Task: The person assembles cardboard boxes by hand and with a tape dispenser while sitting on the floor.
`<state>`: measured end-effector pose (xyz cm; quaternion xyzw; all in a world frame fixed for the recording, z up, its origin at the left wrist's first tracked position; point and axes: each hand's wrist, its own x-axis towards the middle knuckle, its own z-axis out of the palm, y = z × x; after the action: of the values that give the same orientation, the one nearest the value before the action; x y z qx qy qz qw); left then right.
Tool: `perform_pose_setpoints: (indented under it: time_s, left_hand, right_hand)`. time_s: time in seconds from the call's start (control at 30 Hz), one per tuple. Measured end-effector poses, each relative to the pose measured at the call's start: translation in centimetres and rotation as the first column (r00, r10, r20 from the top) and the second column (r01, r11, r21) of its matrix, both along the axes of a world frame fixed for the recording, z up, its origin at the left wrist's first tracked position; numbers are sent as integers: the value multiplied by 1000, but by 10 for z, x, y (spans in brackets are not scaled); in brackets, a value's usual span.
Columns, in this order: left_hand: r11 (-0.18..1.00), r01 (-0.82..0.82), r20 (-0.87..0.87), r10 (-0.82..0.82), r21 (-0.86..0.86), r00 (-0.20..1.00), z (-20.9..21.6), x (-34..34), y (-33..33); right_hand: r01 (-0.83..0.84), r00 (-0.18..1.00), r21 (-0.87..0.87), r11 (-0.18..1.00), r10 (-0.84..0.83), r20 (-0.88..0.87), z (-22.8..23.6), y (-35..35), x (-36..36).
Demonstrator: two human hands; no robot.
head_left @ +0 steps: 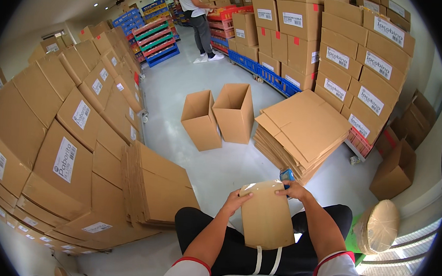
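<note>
Across my lap lies a brown cardboard box [266, 219], with a shiny strip of clear tape along its far edge. My left hand [235, 201] grips the box's left side near the far corner, thumb on top. At the far right corner, my right hand [292, 190] is closed around a blue tape dispenser [287, 176], its thumb resting on the cardboard. Part of the dispenser is hidden by the fingers and the box edge. The underside of the box does not show.
Two open-topped boxes [201, 124] stand ahead on the floor. Flattened cardboard is stacked at right [305, 125] and leans at left [160, 185]. Labelled cartons [80, 114] line both sides. A large tape or wrap roll [381, 228] sits right. A person [200, 23] stands far off.
</note>
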<state>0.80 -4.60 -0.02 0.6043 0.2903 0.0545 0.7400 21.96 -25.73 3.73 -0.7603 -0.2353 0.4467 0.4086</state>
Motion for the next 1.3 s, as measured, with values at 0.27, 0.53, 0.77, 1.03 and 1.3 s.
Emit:
perform_pose_setpoints:
  time_s: [0.27, 0.53, 0.77, 1.03, 1.3]
  left_hand:
    - [996, 90, -119, -90, -11, 989, -3, 1, 6]
    - [998, -56, -187, 52, -15, 981, 5, 16, -16]
    - [898, -226, -215, 153, -377, 965, -11, 28, -10]
    - [833, -346, -277, 242, -433, 930, -23, 62, -24]
    - [655, -484, -322, 362, -580, 875, -63, 22, 22]
  right_hand:
    - [73, 990, 194, 978, -48, -133, -43, -2, 5]
    - [211, 977, 186, 960, -213, -8, -74, -15, 15]
    - [420, 903, -4, 908, -418, 96, -69, 22, -6]
    - [399, 739, -317, 861, -96, 667, -182, 14, 69]
    - [555, 786, -34, 831, -511, 348, -103, 57, -2]
